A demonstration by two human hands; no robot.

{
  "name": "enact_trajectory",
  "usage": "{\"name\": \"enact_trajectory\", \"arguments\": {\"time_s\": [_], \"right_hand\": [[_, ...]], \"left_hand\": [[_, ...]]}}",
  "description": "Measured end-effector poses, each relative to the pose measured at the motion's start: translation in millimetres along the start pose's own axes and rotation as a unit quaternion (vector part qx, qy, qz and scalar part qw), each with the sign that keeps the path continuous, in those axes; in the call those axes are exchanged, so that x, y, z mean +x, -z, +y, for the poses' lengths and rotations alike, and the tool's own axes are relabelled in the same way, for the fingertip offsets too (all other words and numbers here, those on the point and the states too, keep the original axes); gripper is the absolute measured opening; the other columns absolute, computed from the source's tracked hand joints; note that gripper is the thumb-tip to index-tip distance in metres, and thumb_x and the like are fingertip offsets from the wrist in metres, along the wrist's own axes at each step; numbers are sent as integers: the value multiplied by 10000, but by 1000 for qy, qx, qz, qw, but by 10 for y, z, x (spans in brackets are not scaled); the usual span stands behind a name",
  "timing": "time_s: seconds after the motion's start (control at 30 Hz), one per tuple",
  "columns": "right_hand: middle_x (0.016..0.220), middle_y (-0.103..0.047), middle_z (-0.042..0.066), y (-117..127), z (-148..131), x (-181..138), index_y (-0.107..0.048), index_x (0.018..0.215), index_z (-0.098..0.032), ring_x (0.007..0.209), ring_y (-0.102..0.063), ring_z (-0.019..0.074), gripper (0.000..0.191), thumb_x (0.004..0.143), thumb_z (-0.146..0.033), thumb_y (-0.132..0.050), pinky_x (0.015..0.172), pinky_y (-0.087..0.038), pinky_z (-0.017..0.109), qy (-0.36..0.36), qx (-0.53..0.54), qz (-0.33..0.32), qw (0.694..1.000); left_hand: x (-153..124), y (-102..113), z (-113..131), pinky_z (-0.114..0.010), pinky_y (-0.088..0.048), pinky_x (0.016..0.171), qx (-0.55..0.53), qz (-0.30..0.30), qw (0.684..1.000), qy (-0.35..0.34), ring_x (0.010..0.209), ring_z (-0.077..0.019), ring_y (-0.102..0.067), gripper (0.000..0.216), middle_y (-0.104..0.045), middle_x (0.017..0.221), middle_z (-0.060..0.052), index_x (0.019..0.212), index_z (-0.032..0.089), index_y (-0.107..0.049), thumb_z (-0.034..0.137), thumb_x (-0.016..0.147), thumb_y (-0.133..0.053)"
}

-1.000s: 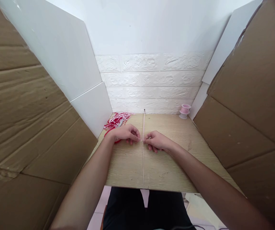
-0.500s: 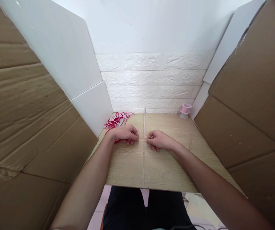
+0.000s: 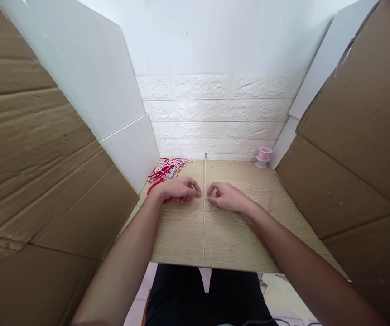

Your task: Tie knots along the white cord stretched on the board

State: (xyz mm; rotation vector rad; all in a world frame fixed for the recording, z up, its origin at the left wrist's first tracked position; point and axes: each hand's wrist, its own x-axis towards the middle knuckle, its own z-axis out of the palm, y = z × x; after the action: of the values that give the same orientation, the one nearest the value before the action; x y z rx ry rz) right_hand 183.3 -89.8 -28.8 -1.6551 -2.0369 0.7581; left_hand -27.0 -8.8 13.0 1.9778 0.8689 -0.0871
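A thin pale pink cord [image 3: 204, 231] runs taut from a small nail [image 3: 206, 155] at the wall's foot to the table's front edge. Its far half is thicker, with a knotted look. On its left, my left hand [image 3: 182, 187] is closed in a pinch, fingertips close to the cord. My right hand [image 3: 227, 196] pinches in the same way from the right side. Between the two hands a fine strand of cord shows faintly across the main line. Red-handled scissors [image 3: 170, 174] lie partly hidden behind my left hand.
A tangle of red, pink and white cords [image 3: 163, 170] lies at the back left. Two stacked spools [image 3: 263, 156], the upper one pink, stand at the back right. Cardboard walls [image 3: 45, 181] flank the wooden table [image 3: 242, 244], with a white brick-patterned wall behind.
My left hand has moved slightly right, its fingertips now nearer the cord. My right hand has shifted slightly up, its index finger more arched. The scissors' handle shows a little more.
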Motion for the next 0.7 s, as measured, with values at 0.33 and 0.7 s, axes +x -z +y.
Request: {"name": "enact_trajectory", "arguments": {"time_s": [0.33, 0.7], "right_hand": [[713, -603, -11, -110, 38, 66, -645, 889, -196, 601, -495, 93, 174, 787, -317, -573, 522, -284, 220, 33, -24, 4, 999], [684, -598, -35, -78, -40, 8, -579, 740, -188, 614, -482, 98, 115, 769, -284, -524, 546, -268, 232, 72, -68, 13, 995]], "left_hand": [[68, -116, 60, -191, -348, 419, 21, -13, 1000, -8, 515, -93, -547, 300, -609, 690, -15, 849, 149, -665, 422, 740, -603], [42, -132, 133, -191, -307, 411, 33, -10, 999, -10, 508, -85, -532, 210, -580, 670, 2, 769, 146, -616, 340, 716, -554]]}}
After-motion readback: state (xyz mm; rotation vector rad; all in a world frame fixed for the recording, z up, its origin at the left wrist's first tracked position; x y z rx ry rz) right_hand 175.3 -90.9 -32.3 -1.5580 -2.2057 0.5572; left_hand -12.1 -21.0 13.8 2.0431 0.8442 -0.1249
